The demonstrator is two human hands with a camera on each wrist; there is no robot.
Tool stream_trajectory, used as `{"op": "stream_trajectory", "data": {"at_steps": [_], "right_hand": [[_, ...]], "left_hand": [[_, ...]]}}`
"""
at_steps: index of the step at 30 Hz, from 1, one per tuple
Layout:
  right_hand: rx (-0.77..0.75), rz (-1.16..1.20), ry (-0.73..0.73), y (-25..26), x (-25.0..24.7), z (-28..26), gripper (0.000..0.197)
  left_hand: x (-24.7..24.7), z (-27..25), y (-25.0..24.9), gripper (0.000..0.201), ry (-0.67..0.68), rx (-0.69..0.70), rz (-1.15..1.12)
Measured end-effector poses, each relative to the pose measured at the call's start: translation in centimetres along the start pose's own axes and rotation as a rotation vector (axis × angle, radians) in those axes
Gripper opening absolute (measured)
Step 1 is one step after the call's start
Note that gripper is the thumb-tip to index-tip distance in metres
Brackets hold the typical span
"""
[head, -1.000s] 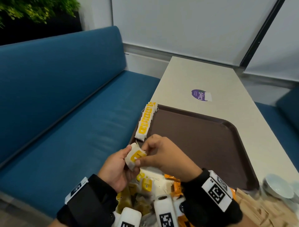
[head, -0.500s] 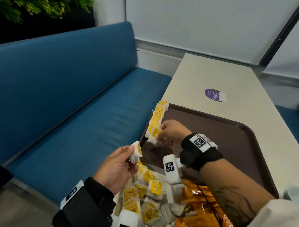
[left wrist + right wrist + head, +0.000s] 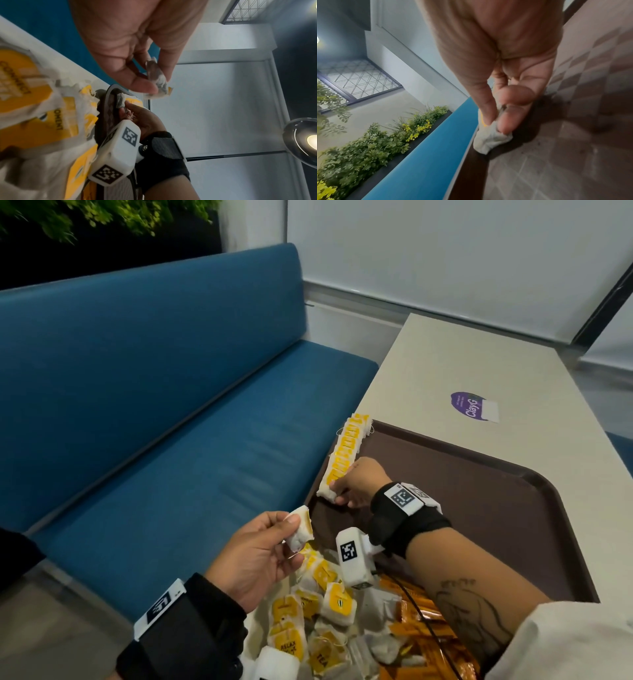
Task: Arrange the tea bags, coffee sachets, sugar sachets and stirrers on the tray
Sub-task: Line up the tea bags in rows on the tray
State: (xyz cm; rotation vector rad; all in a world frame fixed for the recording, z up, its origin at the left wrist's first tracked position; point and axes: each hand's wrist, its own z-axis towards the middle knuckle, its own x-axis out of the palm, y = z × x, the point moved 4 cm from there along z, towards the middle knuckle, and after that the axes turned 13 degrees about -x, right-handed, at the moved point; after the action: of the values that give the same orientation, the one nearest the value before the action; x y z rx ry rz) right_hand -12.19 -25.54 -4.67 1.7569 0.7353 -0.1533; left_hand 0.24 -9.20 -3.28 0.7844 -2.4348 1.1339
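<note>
tea-bag row (image 3: pixel 346 455): long axis along tray (image 3: pixel 513 508) left rim | right hand (image 3: pixel 359 484) grip: pinching nearest bag | left hand (image 3: pixel 260 556) grip: pinching tea bag (image 3: pixel 299 529)

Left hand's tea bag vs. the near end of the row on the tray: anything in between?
Nothing but the tray's rim and bare corner, in the head view. The left hand pinches one tea bag short of the row, where the right hand holds the end bag.
</note>
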Motion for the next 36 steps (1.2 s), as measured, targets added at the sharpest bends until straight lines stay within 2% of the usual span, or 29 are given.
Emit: {"op": "stream_trajectory", "data": {"at_steps": [3, 5, 9, 10, 12, 15, 19, 21, 22, 25, 28, 32, 34, 36], "right_hand": [[-0.177, -0.109, -0.144, 1.1, -1.7, -0.8, 0.026], [-0.262, -0.064, -0.137, 2.2, -2.6, -3.0, 0.023], [-0.275, 0.153, 0.262, 4.2, -2.0, -8.7, 0.017], [-0.277, 0.176, 0.336, 4.5, -1.7, -9.7, 0.015], [-0.286, 0.183, 0.393, 4.8, -1.1, -11.0, 0.012], [-0.243, 0.318, 0.307, 4.4, -0.6, -11.8, 0.018], [-0.11, 0.693, 0.279, 3.9, -0.2, -12.6, 0.036], [-0.117, 0.73, 0.255, 3.8, -0.5, -12.8, 0.038], [-0.148, 0.706, 0.233, 3.8, -0.7, -12.7, 0.035], [-0.229, 0.576, 0.194, 3.8, -0.8, -13.0, 0.005], [-0.312, 0.481, 0.116, 4.3, -0.9, -13.2, 0.014], [-0.451, 0.306, -0.249, 5.0, -3.3, -12.3, 0.023], [-0.463, 0.194, -0.289, 5.1, -4.1, -11.3, 0.021], [-0.432, 0.046, -0.254, 5.0, -4.2, -9.8, 0.014]], "left_hand": [[0.3, -0.1, -0.3, 0.007, 0.02, 0.004, 0.004], [0.4, 0.0, -0.5, 0.006, 0.029, 0.008, 0.004], [1.3, 0.1, -0.8, 0.007, 0.063, 0.038, 0.015], [1.6, 0.0, -0.8, 0.009, 0.074, 0.053, 0.031], [2.0, -0.1, -0.8, 0.01, 0.088, 0.085, 0.07], [2.5, -0.3, -0.9, 0.01, 0.115, 0.116, 0.104], [2.6, -0.6, -1.1, 0.013, 0.154, 0.14, 0.091], [2.7, -0.6, -1.1, 0.014, 0.162, 0.15, 0.09], [2.7, -0.7, -1.0, 0.014, 0.164, 0.157, 0.096], [2.7, -0.7, -0.9, 0.01, 0.138, 0.18, 0.12], [2.5, -0.7, -0.9, 0.014, 0.084, 0.222, 0.158], [1.3, -0.6, -1.9, 0.019, -0.021, 0.337, 0.239], [0.7, -0.6, -2.6, 0.022, -0.062, 0.382, 0.272], [0.3, -0.6, -2.9, 0.023, -0.09, 0.394, 0.333]]}}
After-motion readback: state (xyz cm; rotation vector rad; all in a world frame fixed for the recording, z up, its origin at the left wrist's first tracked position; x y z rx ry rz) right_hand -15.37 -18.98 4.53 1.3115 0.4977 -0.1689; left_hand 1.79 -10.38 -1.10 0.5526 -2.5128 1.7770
